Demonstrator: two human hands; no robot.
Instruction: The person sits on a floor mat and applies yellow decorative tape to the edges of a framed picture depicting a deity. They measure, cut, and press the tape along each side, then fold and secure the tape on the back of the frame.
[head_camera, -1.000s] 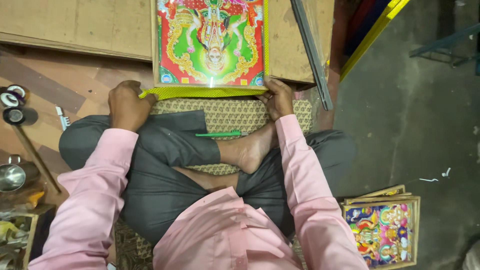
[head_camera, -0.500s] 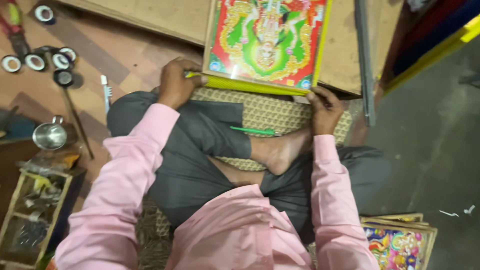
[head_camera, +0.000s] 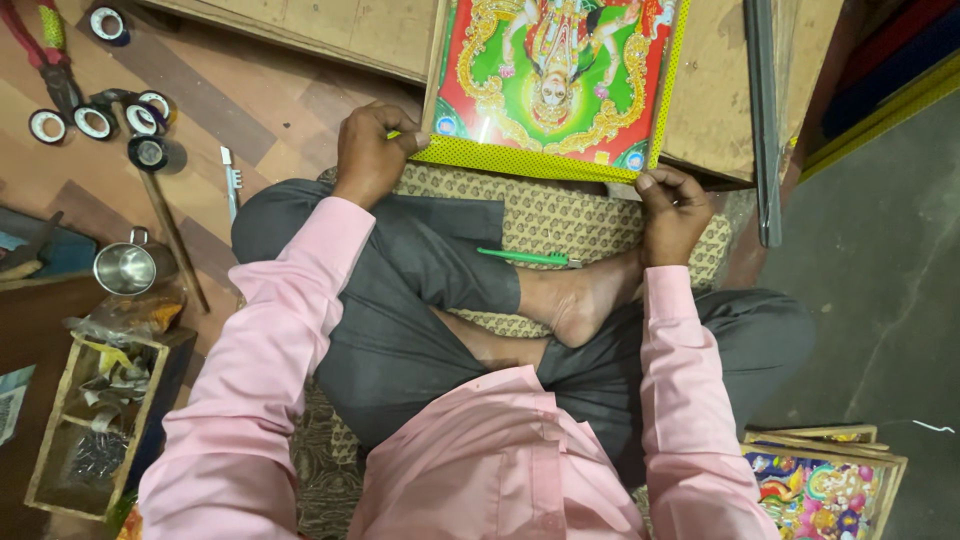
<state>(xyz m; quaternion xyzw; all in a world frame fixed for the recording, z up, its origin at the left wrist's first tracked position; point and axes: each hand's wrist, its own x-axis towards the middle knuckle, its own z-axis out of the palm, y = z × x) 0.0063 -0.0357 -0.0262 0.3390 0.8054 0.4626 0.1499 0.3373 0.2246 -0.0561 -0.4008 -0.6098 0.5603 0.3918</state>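
The person sits cross-legged, both arms in pink sleeves reaching forward. The left hand (head_camera: 372, 150) is curled, its fingers pinched on the near left corner of a framed picture (head_camera: 555, 80) with a yellow dotted border. The right hand (head_camera: 675, 212) is bent at the knuckles, fingertips pressed together against the border's near right end; whether they truly grip it cannot be told. The picture lies flat on a wooden board (head_camera: 715, 95), its near edge just beyond both sets of fingers. Just behind the fingers a green pen (head_camera: 528, 258) rests on the lap. Left of the left fingers, rolls of tape (head_camera: 95, 120) and a steel cup (head_camera: 125, 268) lie well apart on the floor. Right of the right fingers a metal strip (head_camera: 765, 120) crosses the board, then bare grey floor.
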